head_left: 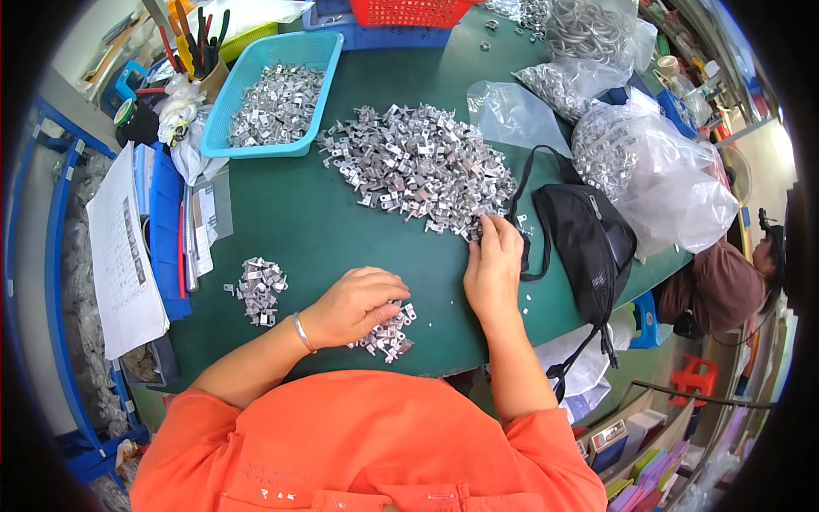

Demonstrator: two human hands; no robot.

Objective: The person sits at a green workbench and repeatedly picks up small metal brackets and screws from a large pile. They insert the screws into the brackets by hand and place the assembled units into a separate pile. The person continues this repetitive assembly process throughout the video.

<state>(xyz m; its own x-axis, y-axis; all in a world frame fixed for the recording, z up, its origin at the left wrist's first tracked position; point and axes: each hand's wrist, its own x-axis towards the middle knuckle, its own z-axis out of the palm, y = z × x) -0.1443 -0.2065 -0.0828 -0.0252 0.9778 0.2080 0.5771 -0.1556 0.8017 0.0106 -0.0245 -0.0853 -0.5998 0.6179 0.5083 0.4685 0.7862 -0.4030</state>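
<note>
My left hand (357,303) rests palm-down on the green table (281,222), fingers curled over a small cluster of silver metal brackets (388,334). My right hand (493,264) reaches to the near edge of a large heap of the same small metal brackets (418,166), its fingertips pinching among the pieces; what it holds is hidden. A second small pile of brackets (258,290) lies to the left of my left hand. A bracelet circles my left wrist.
A light blue tray (277,94) with more brackets stands at the back left. A black pouch with straps (589,243) lies right of my right hand. Clear plastic bags of metal rings (648,166) fill the right side. Papers and folders (128,247) lie left. Another person (725,286) sits at the right.
</note>
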